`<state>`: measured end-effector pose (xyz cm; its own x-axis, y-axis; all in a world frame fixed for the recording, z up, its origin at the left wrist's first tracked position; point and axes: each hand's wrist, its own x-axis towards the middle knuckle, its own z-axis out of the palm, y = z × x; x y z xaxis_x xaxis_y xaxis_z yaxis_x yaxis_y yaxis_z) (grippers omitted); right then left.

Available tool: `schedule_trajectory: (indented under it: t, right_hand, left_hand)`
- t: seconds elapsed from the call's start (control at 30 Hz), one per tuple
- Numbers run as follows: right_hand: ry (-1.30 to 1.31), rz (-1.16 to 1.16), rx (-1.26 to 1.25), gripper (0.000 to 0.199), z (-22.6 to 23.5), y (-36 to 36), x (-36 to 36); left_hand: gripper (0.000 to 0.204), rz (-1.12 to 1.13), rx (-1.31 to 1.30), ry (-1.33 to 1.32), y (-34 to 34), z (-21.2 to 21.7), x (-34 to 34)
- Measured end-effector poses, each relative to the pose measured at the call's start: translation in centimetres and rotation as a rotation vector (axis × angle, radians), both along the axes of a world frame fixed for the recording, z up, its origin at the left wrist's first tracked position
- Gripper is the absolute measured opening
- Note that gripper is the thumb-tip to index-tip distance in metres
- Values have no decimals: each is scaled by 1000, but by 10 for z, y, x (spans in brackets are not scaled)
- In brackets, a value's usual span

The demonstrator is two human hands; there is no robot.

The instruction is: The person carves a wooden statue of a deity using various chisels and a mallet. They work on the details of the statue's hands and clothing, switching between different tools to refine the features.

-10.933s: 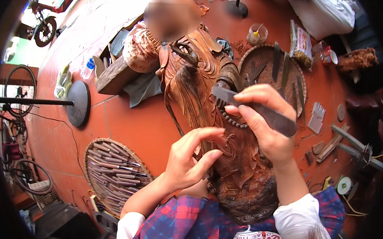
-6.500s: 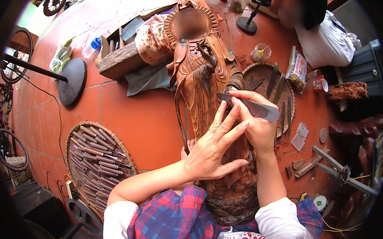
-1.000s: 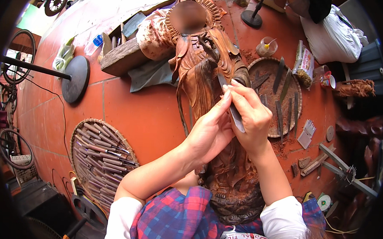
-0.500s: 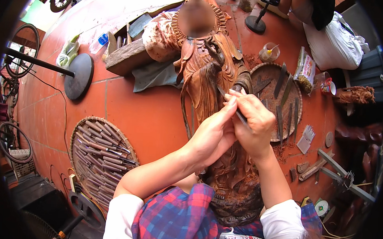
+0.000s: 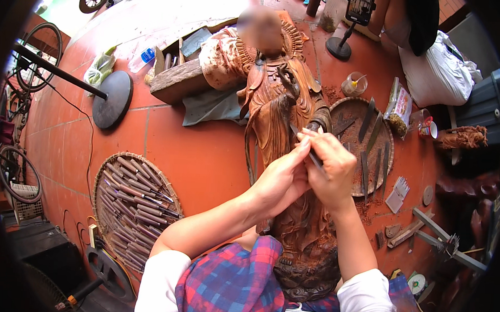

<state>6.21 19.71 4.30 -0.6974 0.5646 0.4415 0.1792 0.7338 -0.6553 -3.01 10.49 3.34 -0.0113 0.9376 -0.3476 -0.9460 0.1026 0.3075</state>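
Note:
A carved brown wooden statue (image 5: 270, 129) of a robed figure lies lengthwise in front of me, its head end away from me. My right hand (image 5: 333, 162) is closed round a thin dark metal carving blade (image 5: 315, 159), whose narrow end points toward the statue's robe. Pressed against it from the left, my left hand (image 5: 285, 177) has its thumb and fingertips at the same blade. Both hands are over the statue's middle, beside a carved sleeve (image 5: 321, 115). My fingers hide part of the blade and the spot where it meets the wood.
On the left, a round basket (image 5: 96, 196) holds several wooden-handled chisels (image 5: 139, 207). A second basket (image 5: 393, 140) on the right bears dark flat blades (image 5: 375, 128). A wooden block (image 5: 178, 83) and cloth bundle (image 5: 223, 57) lie by the statue's head. A black stand base (image 5: 113, 101) stands left.
The view has tilted slightly, so the statue's far end and the floor things sit lower and further right. Both hands keep their hold on the blade at nearly the same place.

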Motion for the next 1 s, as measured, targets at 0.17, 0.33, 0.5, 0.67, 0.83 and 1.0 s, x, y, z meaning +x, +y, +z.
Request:
schedule_trajectory:
  t: [0.17, 0.33, 0.5, 0.67, 0.83, 1.0]
  right_hand:
    - [10, -109, 36, 27, -5, -4, -2]
    - [-13, -73, -114, 28, 1, 0, 1]
    - [19, 15, 56, 26, -5, 5, 5]
    - [269, -166, -364, 18, 11, 10, 3]
    - [505, -110, -959, 12, 9, 24, 11]
    - [391, -100, -803, 9, -11, 37, 4]
  left_hand:
    - [45, -13, 8, 52, 9, -1, 0]
    - [44, -22, 25, 68, 10, -3, -2]
    - [42, -43, -12, 16, 0, 3, -2]
    - [39, -108, 130, 273, 4, -6, 0]
    - [42, -87, 424, 1555, -28, -1, -20]
    - [72, 71, 456, 1661, -14, 2, -8]
